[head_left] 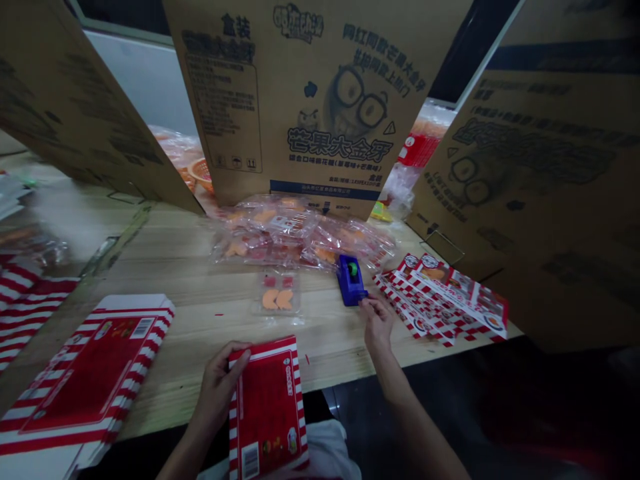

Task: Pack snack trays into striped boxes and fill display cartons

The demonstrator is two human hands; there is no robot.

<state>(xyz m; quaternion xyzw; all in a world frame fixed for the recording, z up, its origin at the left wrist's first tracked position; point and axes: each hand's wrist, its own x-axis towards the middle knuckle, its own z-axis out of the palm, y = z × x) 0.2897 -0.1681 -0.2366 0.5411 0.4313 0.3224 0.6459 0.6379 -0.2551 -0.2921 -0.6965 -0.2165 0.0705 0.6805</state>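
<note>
Two hands busy at the table! Left hand [217,387] clamped a red striped carton [267,407] at bottom center, fingers curled over its edge; right hand [377,327], fingers pinched narrow, sat just beside a blue tape dispenser [351,280].

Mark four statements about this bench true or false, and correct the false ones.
The left hand grips a flat red-and-white striped carton. True.
The right hand holds scissors. False: no scissors show; it is next to a blue tape dispenser.
The clear packets of orange pieces lie inside a cardboard box. False: they lie on the wooden table, before an upright carton.
Printed red-and-white cards lie right of the blue tape dispenser. True.
</note>
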